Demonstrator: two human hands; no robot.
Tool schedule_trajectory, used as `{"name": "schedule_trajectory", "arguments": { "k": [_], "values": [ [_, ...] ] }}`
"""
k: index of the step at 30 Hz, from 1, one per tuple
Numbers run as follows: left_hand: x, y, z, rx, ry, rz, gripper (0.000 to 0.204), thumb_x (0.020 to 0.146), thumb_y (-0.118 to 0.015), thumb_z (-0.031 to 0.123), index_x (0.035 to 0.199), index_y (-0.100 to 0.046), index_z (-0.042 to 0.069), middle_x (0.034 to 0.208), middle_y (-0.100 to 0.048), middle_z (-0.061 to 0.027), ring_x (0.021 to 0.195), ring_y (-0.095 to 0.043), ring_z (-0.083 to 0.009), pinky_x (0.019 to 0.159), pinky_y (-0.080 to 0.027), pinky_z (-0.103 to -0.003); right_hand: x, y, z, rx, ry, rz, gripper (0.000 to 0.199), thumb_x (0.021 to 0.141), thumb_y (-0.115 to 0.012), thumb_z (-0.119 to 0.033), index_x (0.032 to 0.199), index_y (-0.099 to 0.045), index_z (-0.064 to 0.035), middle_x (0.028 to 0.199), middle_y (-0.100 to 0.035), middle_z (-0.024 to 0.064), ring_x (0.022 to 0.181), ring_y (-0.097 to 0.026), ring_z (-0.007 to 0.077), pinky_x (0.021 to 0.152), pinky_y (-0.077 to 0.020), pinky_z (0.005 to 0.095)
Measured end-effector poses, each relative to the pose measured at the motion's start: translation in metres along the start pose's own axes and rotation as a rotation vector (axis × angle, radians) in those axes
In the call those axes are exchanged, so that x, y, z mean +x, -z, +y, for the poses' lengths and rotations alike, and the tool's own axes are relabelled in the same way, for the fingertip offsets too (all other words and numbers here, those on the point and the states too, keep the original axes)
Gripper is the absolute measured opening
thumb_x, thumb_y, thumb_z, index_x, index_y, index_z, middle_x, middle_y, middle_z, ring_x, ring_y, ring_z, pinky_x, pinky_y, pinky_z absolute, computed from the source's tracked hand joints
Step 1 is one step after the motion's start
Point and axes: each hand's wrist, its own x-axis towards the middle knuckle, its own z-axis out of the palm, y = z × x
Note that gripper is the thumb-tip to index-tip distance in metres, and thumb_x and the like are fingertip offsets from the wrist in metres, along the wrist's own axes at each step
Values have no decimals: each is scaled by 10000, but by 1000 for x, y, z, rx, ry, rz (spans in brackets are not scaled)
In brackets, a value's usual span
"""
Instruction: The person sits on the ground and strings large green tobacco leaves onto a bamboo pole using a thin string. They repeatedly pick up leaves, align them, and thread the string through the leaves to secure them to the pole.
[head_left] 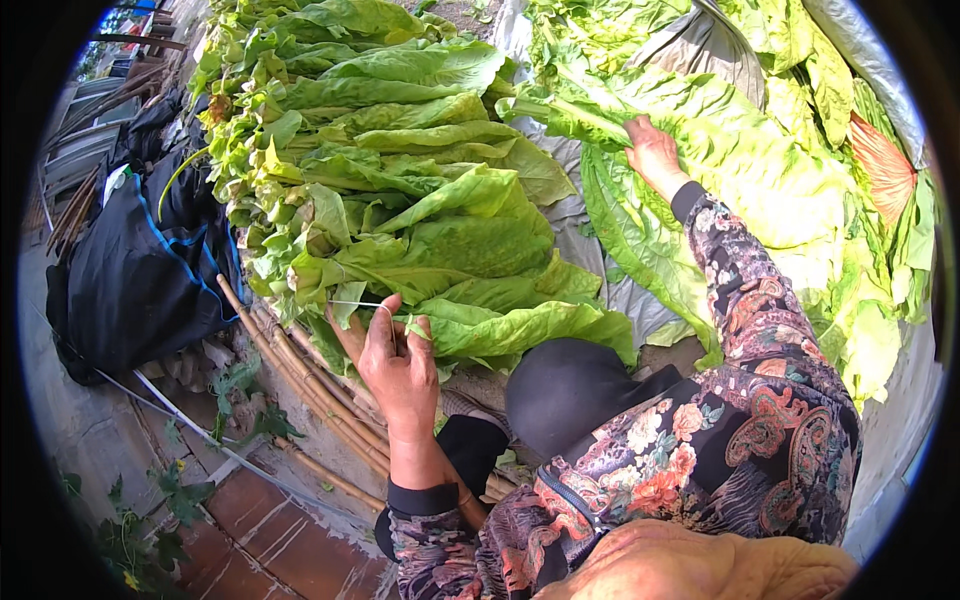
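Observation:
Broad green tobacco leaves (450,230) lie in a thick row on my left, their stem ends bunched toward the left. By the near end of that row, my left hand (398,365) has its fingers bent around a thin white string (355,303), which runs to the bunched stems. A bit of green leaf shows at its fingertips. My right hand (655,155) is stretched out to the far right and closes on the pale stalks of some tobacco leaves (590,122). Its fingertips are partly hidden.
A sunlit heap of loose leaves (760,190) spreads on the right over a grey cloth (637,300). Bamboo poles (310,375) lie at the lower left, beside a black bag with blue trim (140,270). My dark-clad knee (570,395) is below the row. An orange-red fan-shaped item (882,170) lies far right.

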Motion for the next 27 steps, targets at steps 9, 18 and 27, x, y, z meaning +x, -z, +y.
{"name": "schedule_trajectory", "arguments": {
  "k": [9,18,27],
  "values": [
    [5,-15,-14,-755,66,-150,641,794,-743,193,1287,-407,-41,809,-551,7,690,-480,-57,608,-400,-208,-122,154,-166,305,401,48,585,550,-789,-66,1080,-544,-94,948,-516,76,787,-602,273,634,-481,391],
    [-32,32,-42,-1020,57,-234,754,837,-665,122,1447,-229,36,1300,-463,-34,830,-476,-52,616,-373,-158,-4,233,-179,205,905,-105,576,694,-627,-5,1248,-527,-126,931,-586,139,902,-585,345,751,-487,397],
    [-42,41,-43,-1025,24,-190,530,860,-654,176,1295,-363,93,828,-484,71,579,-374,-18,491,-285,-179,-59,157,-256,683,604,-1029,629,903,-481,-428,1366,-399,-11,1317,-488,224,1258,-430,291,1052,-307,347]
  ]
}}
